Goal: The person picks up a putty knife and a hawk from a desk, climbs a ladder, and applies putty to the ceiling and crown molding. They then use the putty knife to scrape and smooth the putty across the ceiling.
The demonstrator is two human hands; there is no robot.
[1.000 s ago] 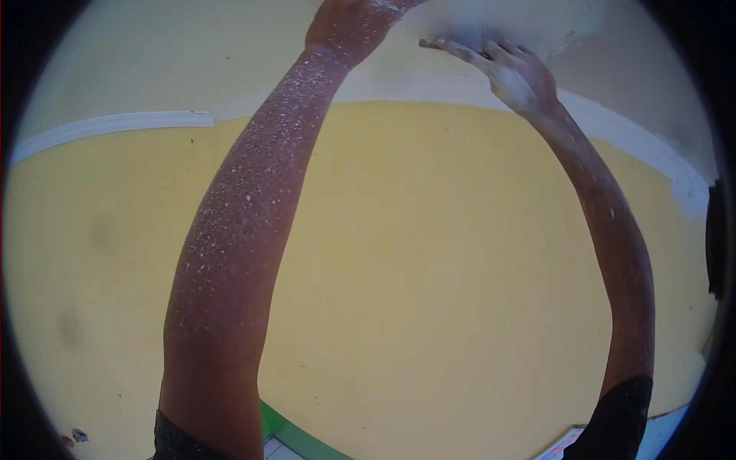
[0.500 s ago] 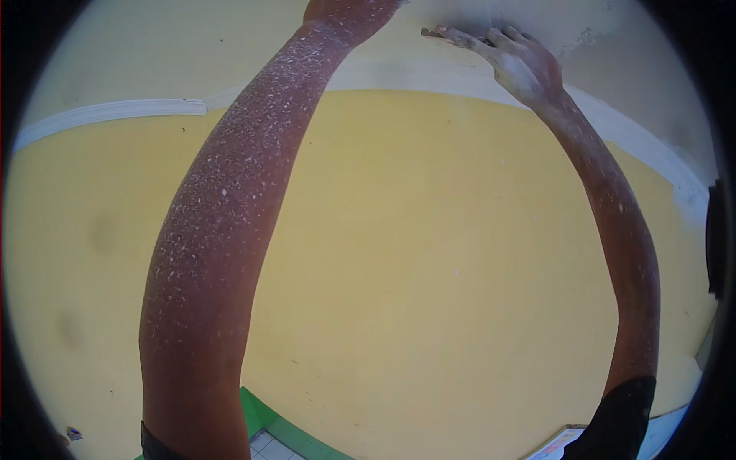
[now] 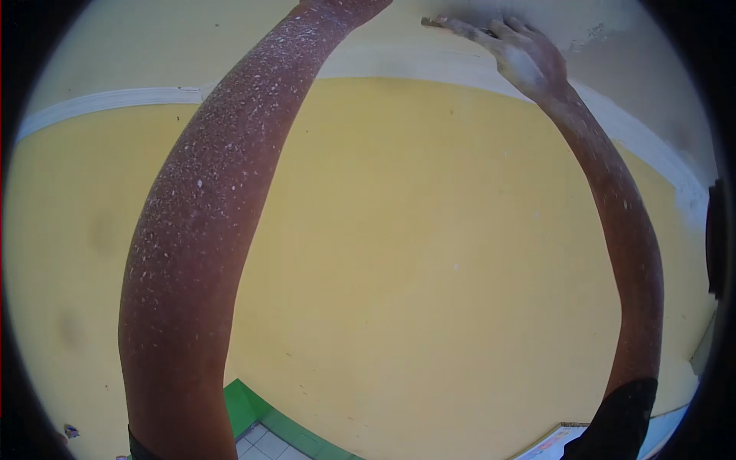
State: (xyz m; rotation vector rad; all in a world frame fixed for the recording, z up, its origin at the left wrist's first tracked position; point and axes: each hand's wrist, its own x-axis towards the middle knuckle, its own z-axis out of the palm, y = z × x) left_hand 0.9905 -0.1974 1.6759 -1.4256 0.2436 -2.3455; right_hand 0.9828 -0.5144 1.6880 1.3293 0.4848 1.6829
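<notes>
Where the top edge cropped my left hand [image 3: 346, 9], grip unreadable, my right hand [image 3: 530, 63], fingers spread, over a half-hidden flat piece [image 3: 432, 22].

- Up at twelve o'clock, the left hand [image 3: 354, 8] is mostly out of sight, its forearm [image 3: 207, 176] speckled white.
- Toward one, the dusty right hand [image 3: 534, 63] holds a thin flat piece [image 3: 434, 22] at the greyish surface [image 3: 625, 57].
- White trim [image 3: 115, 99] curves from ten to two, bordering the yellow wall [image 3: 414, 261].
- Green band [image 3: 244, 400], pale tiles [image 3: 267, 445] near seven.
</notes>
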